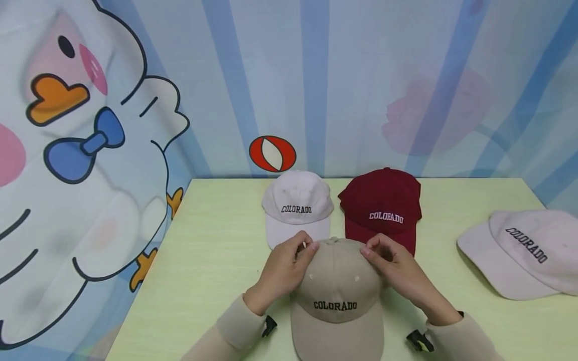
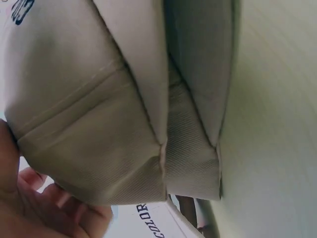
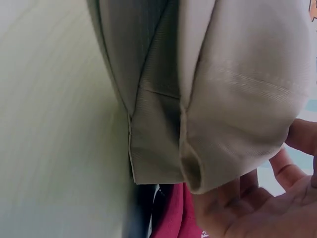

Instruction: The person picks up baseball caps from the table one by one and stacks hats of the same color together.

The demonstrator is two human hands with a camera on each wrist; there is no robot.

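A beige baseball cap (image 1: 336, 276) lettered COLORADO is at the front middle of the table, brim toward me. My left hand (image 1: 284, 265) pinches the upper left of its crown between thumb and fingers. On the crown's upper right, my right hand (image 1: 402, 271) pinches the cloth in the same way. Two layers of beige cloth (image 2: 114, 148) lie one against the other in the left wrist view, and likewise in the right wrist view; I cannot tell whether a second cap is beneath. Some fingertips are hidden behind the crown.
Behind stand a white cap (image 1: 298, 193) and a dark red cap (image 1: 384, 200), side by side. A pale pinkish cap (image 1: 528, 253) lies tilted at the right edge. The light yellow-green table (image 1: 217, 240) meets a printed cloth backdrop (image 1: 352, 90).
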